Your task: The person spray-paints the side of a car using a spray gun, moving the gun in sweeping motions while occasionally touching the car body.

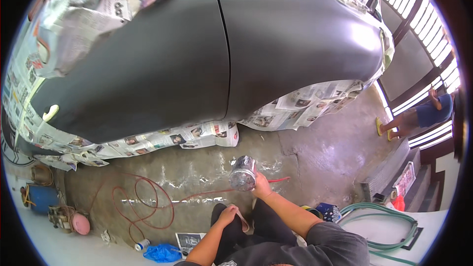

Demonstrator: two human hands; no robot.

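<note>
My right hand (262, 187) is closed around a spray gun, and its cylindrical, paint-smeared metal cup (243, 173) faces up; the fingers and grip are mostly hidden. My left hand (228, 215) is curled closed over my lap, beside a narrow pinkish strip (242, 220) that I cannot make out. Ahead of me stands a car with a matte dark grey door (148, 69) and fender (300, 34), apart from both hands. Newspaper masking (310, 103) covers the wheel area, the lower edge and the window.
A red hose (157, 202) loops over the wet concrete floor (315, 152) and passes below my right hand. A blue plastic bag (162, 253), a blue tank (42, 198) and a coiled green hose (411, 226) lie around. Another person (433, 111) stands by the gate, near steps (394, 172).
</note>
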